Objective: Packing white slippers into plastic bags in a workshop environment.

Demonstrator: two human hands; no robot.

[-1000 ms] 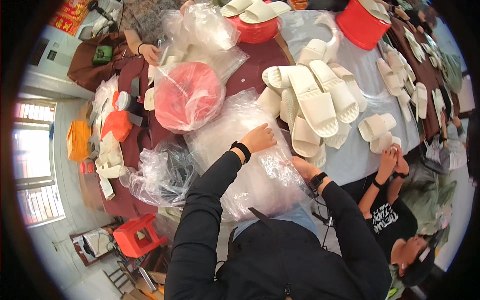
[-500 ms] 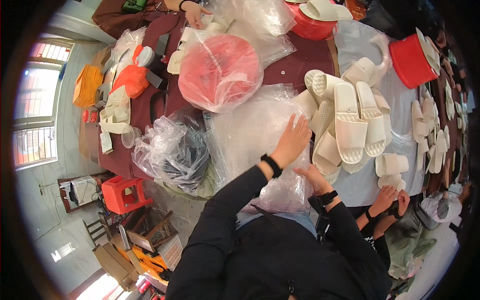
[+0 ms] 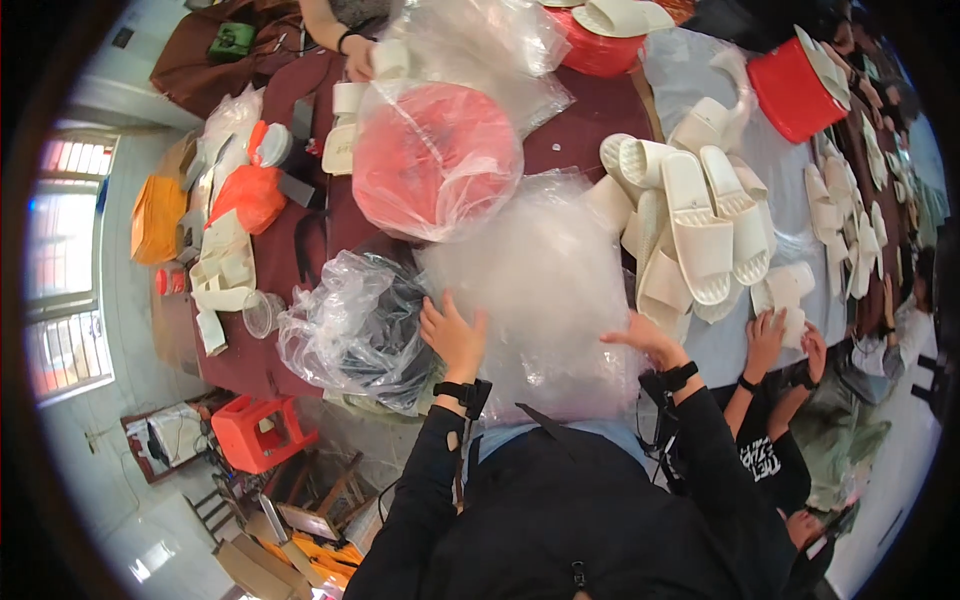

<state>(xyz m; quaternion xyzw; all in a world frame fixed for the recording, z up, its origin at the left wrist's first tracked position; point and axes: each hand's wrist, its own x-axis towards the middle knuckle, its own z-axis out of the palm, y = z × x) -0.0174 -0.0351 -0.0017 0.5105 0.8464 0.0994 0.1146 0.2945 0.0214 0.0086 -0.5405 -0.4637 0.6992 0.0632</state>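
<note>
A flat stack of clear plastic bags (image 3: 545, 290) lies on the table straight ahead of me. At its left edge is my left hand (image 3: 456, 340), fingers spread and holding nothing. My right hand (image 3: 650, 340) is over the stack's right edge, its fingers stretched toward the middle, also without anything in it. Just beyond that hand sits a heap of cream slippers (image 3: 700, 235), several lying on top of one another. A crumpled clear plastic bag (image 3: 355, 320) with something dark in or under it rests beside my left hand.
Behind the stack stands a red round bundle (image 3: 440, 160) wrapped in clear plastic. Another person's hands (image 3: 768, 342) touch slippers at the right. A far person's hand (image 3: 358, 58) reaches in at the top. A red stool (image 3: 258, 435) stands on the floor at left.
My left hand has moved from the stack's right side, near the slippers, back to its left edge. My right hand stays by the right edge. The whole view has shifted slightly.
</note>
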